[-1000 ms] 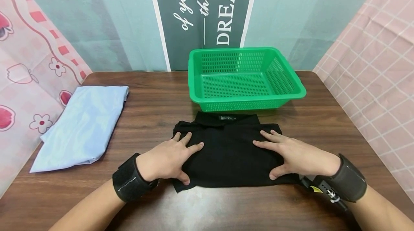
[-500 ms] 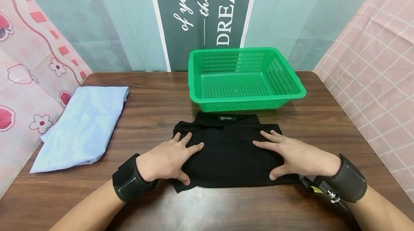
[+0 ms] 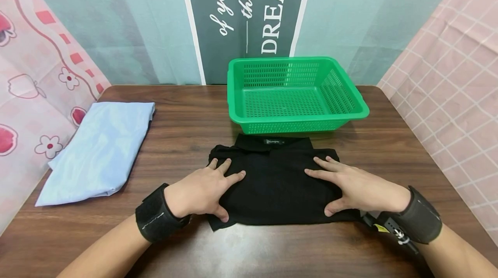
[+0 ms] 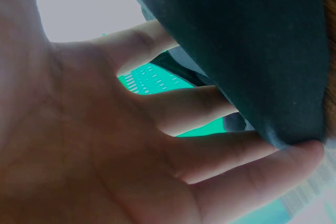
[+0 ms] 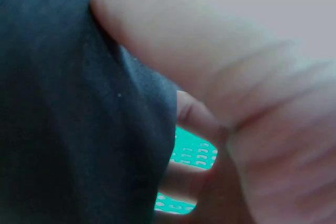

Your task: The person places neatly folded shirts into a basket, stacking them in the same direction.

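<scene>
While both hands press flat, black garment (image 3: 274, 183) lies folded (nr basket (image 3: 297, 96)).

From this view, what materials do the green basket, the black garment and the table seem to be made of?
The green basket looks like moulded plastic: glossy rim, walls pierced with regular slots. The black garment seems a soft matt knit fabric, perhaps cotton; it lies limp and creases. The table shows dark wood grain with a sheen, either varnished wood or laminate.
</scene>
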{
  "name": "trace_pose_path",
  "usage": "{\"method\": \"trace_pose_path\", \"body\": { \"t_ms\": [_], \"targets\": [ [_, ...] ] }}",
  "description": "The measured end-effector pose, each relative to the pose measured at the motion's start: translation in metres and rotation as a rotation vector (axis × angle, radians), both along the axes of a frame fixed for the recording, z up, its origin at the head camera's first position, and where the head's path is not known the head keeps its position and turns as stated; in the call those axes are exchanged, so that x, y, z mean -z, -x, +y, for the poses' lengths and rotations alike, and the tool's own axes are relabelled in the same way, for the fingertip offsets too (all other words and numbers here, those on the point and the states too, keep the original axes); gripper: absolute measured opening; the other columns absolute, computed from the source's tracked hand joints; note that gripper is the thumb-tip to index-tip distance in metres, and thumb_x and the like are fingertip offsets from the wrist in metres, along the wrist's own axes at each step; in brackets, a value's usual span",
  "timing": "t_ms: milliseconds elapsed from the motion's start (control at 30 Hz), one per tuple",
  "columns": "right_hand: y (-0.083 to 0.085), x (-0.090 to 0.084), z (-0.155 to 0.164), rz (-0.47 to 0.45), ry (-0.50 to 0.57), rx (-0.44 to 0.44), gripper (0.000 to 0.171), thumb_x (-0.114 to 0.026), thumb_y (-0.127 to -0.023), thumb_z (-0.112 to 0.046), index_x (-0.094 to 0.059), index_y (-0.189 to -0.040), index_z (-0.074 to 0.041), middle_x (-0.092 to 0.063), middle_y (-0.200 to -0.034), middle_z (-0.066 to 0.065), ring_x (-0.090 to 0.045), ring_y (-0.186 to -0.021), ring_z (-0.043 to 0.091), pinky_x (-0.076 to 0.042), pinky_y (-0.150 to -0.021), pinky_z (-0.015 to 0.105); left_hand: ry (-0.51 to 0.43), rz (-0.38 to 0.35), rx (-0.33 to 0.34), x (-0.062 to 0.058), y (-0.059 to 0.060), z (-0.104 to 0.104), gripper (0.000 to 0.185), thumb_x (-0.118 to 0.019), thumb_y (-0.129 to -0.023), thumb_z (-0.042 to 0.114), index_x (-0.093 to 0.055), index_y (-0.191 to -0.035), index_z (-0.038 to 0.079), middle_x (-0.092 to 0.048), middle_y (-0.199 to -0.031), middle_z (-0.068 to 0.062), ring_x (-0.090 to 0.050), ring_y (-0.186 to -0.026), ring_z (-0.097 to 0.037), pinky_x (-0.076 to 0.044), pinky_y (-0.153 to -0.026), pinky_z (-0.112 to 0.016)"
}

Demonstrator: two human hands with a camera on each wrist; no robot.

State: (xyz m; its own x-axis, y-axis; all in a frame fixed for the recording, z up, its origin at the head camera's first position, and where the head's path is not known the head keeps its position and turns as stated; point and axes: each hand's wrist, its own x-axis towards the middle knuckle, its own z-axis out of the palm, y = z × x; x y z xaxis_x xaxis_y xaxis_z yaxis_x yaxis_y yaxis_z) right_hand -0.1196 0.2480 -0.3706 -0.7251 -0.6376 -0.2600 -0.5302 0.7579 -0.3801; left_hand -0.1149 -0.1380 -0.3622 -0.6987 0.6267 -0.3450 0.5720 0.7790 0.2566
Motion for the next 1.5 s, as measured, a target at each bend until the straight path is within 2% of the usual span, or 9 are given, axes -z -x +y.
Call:
{"method": "trace_pose_path", "body": {
  "t_ms": [333,500,667,733,833,1000,1133,1300,1500],
  "targets": [
    [-0.001,-0.002,0.0,-0.014,0.012,-0.002,0.095,-0.076,-0.081,-0.069,-0.048,-0.16,-0.024,-0.031,-0.171,0.024,-0.032,-0.152,0.059,-0.055,-0.096,0.064,-0.001,0.025,0.015,-0.004,-0.002,-0.002,0.1,-0.093,-0.079,0.044,-0.044,-0.162,0.017,-0.033,-0.165,-0.035,-0.036,-0.146,-0.065,-0.05,-0.109,-0.065],
    [0.002,-0.008,0.003,-0.013,0.011,-0.011,0.092,-0.071,-0.085,-0.071,-0.048,-0.16,-0.023,-0.034,-0.17,0.021,-0.036,-0.151,0.056,-0.053,-0.101,0.063,-0.044,-0.01,0.02,-0.003,0.003,-0.007,0.096,-0.087,-0.081,0.055,-0.047,-0.16,0.018,-0.035,-0.166,-0.033,-0.039,-0.147,-0.062,-0.047,-0.112,-0.065],
    [0.012,-0.013,0.009,0.109,0.001,0.039,0.089,-0.065,-0.091,-0.072,-0.049,-0.159,-0.016,-0.044,-0.165,0.019,-0.05,-0.146,0.046,-0.053,-0.105,0.059,-0.129,0.048,0.035,-0.01,0.018,-0.009,0.068,-0.068,-0.096,0.058,-0.06,-0.151,0.018,-0.058,-0.154,-0.02,-0.06,-0.139,-0.039,-0.055,-0.106,-0.056],
    [0.019,-0.015,0.009,0.141,0.0,0.074,0.095,-0.065,-0.092,-0.071,-0.041,-0.163,-0.012,-0.042,-0.167,0.02,-0.048,-0.148,0.045,-0.051,-0.109,0.059,-0.128,0.113,0.022,-0.015,0.027,-0.008,0.062,-0.067,-0.1,0.052,-0.061,-0.15,0.015,-0.066,-0.146,-0.014,-0.068,-0.13,-0.03,-0.058,-0.1,-0.05],
    [0.032,-0.017,0.008,0.121,0.013,0.107,0.107,-0.066,-0.092,-0.071,-0.026,-0.168,-0.007,-0.033,-0.171,0.023,-0.038,-0.154,0.046,-0.044,-0.115,0.063,-0.078,0.169,-0.016,-0.021,0.041,-0.004,0.068,-0.071,-0.099,0.049,-0.057,-0.152,0.009,-0.063,-0.149,-0.017,-0.067,-0.131,-0.031,-0.057,-0.103,-0.05],
    [0.05,-0.017,0.003,0.034,0.037,0.114,0.114,-0.067,-0.091,-0.071,-0.018,-0.168,-0.002,-0.029,-0.171,0.028,-0.035,-0.154,0.05,-0.041,-0.117,0.065,0.0,0.072,-0.105,-0.019,0.056,0.006,0.086,-0.075,-0.095,0.054,-0.047,-0.158,0.004,-0.043,-0.164,-0.025,-0.051,-0.147,-0.04,-0.046,-0.117,-0.054],
    [0.059,-0.008,0.001,0.014,0.036,0.096,0.116,-0.071,-0.089,-0.069,-0.021,-0.167,0.001,-0.034,-0.168,0.028,-0.044,-0.15,0.047,-0.045,-0.114,0.06,0.031,0.0,-0.14,-0.006,0.063,0.011,0.094,-0.078,-0.092,0.055,-0.042,-0.161,0.004,-0.044,-0.165,-0.02,-0.05,-0.148,-0.038,-0.045,-0.118,-0.054],
    [0.067,-0.004,0.002,0.037,0.028,0.07,0.115,-0.074,-0.088,-0.069,-0.028,-0.164,0.004,-0.042,-0.164,0.026,-0.054,-0.144,0.042,-0.049,-0.111,0.056,0.017,0.005,-0.127,-0.003,0.066,0.011,0.095,-0.081,-0.088,0.056,-0.045,-0.16,0.006,-0.054,-0.158,-0.016,-0.054,-0.144,-0.036,-0.047,-0.116,-0.053],
    [0.069,0.002,0.01,0.051,0.019,0.101,0.109,-0.076,-0.085,-0.069,-0.04,-0.16,0.001,-0.051,-0.159,0.023,-0.051,-0.146,0.042,-0.045,-0.115,0.059,0.041,0.035,-0.106,-0.001,0.072,0.011,0.096,-0.085,-0.083,0.056,-0.051,-0.154,0.001,-0.053,-0.154,-0.022,-0.054,-0.142,-0.038,-0.046,-0.117,-0.051]
  ]
}}
